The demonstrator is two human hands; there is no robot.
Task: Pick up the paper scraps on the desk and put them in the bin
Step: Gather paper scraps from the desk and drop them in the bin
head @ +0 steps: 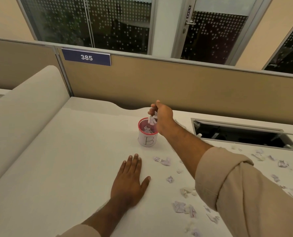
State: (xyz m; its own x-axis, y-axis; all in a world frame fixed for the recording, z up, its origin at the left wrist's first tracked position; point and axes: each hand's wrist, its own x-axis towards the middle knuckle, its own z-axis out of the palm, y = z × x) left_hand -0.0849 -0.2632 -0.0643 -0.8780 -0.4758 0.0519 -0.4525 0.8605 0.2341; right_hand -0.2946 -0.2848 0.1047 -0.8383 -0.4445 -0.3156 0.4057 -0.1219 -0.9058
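A small round bin (147, 140) with a pink mesh rim and a white label marked "B" stands on the white desk (73, 159). Crumpled paper lies inside it. My right hand (163, 117) hovers just above the bin's rim, fingers pinched on a pale paper scrap (152, 119) that hangs over the opening. My left hand (130, 182) lies flat on the desk in front of the bin, fingers spread, holding nothing. Several loose paper scraps (165, 161) are scattered on the desk to the right, under and beyond my right forearm.
A tan partition (176, 86) with a "385" sign (87, 57) runs behind the desk. An open cable hatch (241, 134) is sunk into the desk at the right. A beige side panel (27, 113) rises at the left.
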